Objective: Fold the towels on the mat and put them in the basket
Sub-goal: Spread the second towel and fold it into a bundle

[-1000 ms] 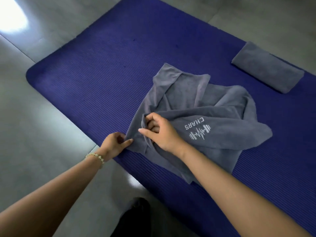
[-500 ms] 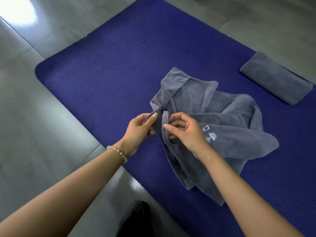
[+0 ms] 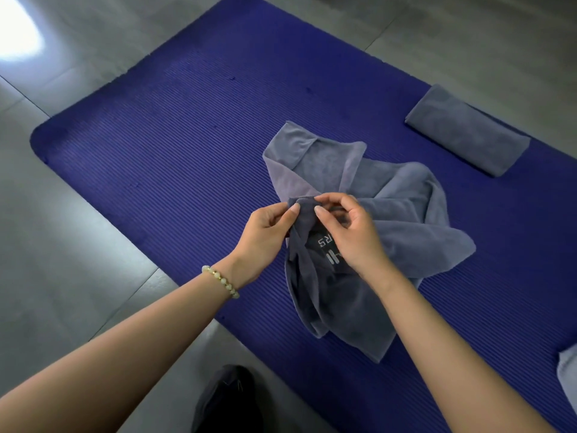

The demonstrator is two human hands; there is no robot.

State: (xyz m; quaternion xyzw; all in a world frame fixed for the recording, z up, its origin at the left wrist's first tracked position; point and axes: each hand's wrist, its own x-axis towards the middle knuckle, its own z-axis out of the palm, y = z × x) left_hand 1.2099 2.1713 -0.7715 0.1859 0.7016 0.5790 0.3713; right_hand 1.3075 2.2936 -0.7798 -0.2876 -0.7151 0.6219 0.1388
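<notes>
A crumpled grey towel (image 3: 402, 214) with white lettering lies in the middle of the blue mat (image 3: 187, 157). My left hand (image 3: 265, 232) pinches the towel's upper edge between thumb and forefinger. Right beside it, my right hand (image 3: 349, 229) pinches the same edge, lifting that part off the mat. The rest of the towel hangs and trails below and to the right. A folded grey towel (image 3: 465, 129) lies at the mat's far right. No basket is in view.
Grey floor tiles (image 3: 62, 276) surround the mat. The corner of another pale grey cloth (image 3: 568, 376) shows at the right edge. A dark shoe or object (image 3: 228, 401) sits on the floor at the bottom centre.
Both hands have risen from the mat's near edge and come together on the towel's edge, lifting it. The lettering is now partly hidden behind my right hand.
</notes>
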